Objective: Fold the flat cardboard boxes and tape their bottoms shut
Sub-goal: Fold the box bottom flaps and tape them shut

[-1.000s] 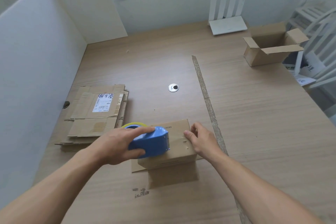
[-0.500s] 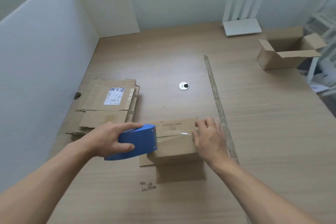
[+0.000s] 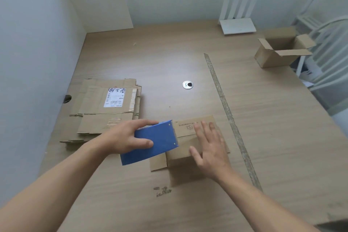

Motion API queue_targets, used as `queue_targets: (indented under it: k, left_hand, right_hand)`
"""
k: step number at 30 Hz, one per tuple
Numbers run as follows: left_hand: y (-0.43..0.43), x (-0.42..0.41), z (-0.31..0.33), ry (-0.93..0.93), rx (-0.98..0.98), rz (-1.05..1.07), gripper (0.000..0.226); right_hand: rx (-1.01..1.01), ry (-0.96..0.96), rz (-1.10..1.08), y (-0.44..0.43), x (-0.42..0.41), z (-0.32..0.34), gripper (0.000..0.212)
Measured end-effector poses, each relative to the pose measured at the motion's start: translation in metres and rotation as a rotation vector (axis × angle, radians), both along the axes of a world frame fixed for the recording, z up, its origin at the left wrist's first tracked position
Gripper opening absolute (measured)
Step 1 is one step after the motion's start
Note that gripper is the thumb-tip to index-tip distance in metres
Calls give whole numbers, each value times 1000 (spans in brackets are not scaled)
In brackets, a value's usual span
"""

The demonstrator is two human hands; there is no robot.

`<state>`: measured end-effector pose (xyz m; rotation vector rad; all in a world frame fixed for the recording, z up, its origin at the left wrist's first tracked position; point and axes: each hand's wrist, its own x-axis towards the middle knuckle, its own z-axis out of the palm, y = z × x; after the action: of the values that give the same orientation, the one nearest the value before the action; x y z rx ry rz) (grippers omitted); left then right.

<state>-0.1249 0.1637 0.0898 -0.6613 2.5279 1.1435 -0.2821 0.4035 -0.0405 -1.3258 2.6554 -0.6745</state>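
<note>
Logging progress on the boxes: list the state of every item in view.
small box: folded, flaps closed on top.
left hand: grips the tape dispenser.
tape dispenser: held against the small box's edge.
right hand: flat, pressing on the small box.
flat stack: unfolded, lying flat.
far box: upright, flaps open.

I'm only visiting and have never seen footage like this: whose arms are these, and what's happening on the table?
No machine here: a person wears a wide-angle camera on the head, so you look down along their arms. The left hand grips a blue tape dispenser against a small cardboard box, which the right hand presses with flat fingers onto the wooden table. Left of it lies a stack of flattened boxes; at the far right stands an open box, a white router by the back wall.
</note>
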Motion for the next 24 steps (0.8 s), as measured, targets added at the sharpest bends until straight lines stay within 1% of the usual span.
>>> queue_targets:
  k: [4,6,8,10,14,17,20,21,24]
  left_hand:
    - [-10,-6,22,70,222,26,50]
    - [-16,-13,34,80,281,7,50]
    - [-22,-20,41,76,302,-3,49]
    - [-27,-22,43,59,336,6,45]
    - [-33,-14,30,-16,348,-13,44]
    - [-31,-3,14,-36,385,20,40]
    - [-34,10,-3,-67,311,-10,48]
    - [-37,15,-7,-83,286,-23,52]
    - [-49,31,-15,-66,295,25,54]
  right_hand:
    - [-183,-103,-53,2,-2,3,84]
    - [-224,-146,-69,2,-1,5,90]
    - [-211,-209,-83,2,-3,7,95]
    - [-174,-240,-88,3,-7,8,98]
    - [15,-155,-51,-1,-14,9,102]
    - [168,-131,-40,-4,-14,16,91]
    - [280,-137,-16,-4,-8,26,67]
    - [300,-139,-6,-4,-7,29,64]
    - [361,-86,32,-5,-3,32,66]
